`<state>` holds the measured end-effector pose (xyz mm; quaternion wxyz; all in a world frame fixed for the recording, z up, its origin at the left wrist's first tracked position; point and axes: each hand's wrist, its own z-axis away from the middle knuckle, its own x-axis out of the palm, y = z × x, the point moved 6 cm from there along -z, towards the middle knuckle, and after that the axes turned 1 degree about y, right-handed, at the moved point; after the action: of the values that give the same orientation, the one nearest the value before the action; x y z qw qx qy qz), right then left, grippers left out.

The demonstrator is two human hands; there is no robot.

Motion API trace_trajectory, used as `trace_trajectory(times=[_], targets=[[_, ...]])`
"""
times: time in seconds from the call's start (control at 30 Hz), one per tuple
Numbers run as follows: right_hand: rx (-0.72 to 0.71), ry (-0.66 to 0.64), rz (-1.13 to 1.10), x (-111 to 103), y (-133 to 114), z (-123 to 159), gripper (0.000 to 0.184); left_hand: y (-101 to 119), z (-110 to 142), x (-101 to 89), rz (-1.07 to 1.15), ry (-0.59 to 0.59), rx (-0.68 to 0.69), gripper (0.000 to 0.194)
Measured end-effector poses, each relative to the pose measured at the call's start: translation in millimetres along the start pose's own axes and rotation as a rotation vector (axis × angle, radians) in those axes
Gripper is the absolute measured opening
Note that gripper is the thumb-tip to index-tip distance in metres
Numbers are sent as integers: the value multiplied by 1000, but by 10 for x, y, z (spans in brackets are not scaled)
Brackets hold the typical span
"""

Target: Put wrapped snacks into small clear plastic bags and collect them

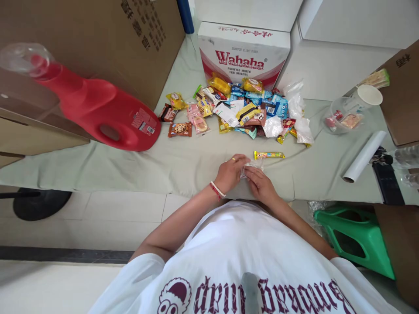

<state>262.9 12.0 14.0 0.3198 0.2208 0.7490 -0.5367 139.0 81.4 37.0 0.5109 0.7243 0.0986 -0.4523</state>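
Observation:
Close to the table's front edge, my left hand (231,171) and my right hand (260,183) meet over a small clear plastic bag (257,164). Fingers of both hands are closed on its film, the left from one side and the right from the other. Whatever the bag contains is mostly covered by my fingers. Just beyond my right hand lies a yellow snack stick (269,155) in its wrapper. Farther back is a heap of wrapped snacks (244,109), with a brown cookie packet (180,129) at its left and crumpled clear plastic bags (296,98) at its right.
A white and red water carton (244,52) stands behind the heap. To the left is a large red bottle (108,113). On the right are a clear bowl (343,115), a paper cup (368,98) and a white roll (365,157). A green stool (356,235) stands below.

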Motion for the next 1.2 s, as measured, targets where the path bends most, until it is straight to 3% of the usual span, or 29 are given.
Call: trace_trajectory(times=[0.1, 0.2, 0.27, 0.37, 0.6, 0.7, 0.83, 0.9, 0.97, 1.07, 1.13, 1.2], targets=[[272, 183, 45, -193, 211, -6, 41, -124, 40, -78, -129, 173, -183, 65], [450, 206, 260, -298, 383, -47, 44, -270, 95, -130, -202, 174, -361, 70], [434, 166, 310, -311, 410, -113, 32, -312, 107, -108, -212, 104, -404, 53], [330, 177, 206, -325, 296, -190, 14, -280, 112, -62, -200, 53, -420, 38], [209, 83, -70, -192, -93, -235, 36, -70, 85, -45, -72, 108, -428, 23], [255, 67, -215, -200, -10, -227, 42, -41, 100, -82, 226, 134, -434, 25], [399, -6, -419, -141, 132, -188, 58, 72, 132, -33, 940, 94, -454, 32], [456, 53, -549, -136, 167, -164, 62, 116, 135, -35, 1200, 87, -468, 38], [493, 133, -691, -196, 231, -134, 60, 66, 152, -110, 1288, 129, -473, 39], [532, 229, -737, -570, 523, -83, 56, -248, 287, -353, 1171, 329, -497, 37], [558, 415, -658, -1145, 888, -24, 53, -559, 476, -480, 1071, 442, -589, 38], [596, 725, -577, -1928, 1318, 84, 52, -859, 710, -562, 980, 540, -681, 40]])
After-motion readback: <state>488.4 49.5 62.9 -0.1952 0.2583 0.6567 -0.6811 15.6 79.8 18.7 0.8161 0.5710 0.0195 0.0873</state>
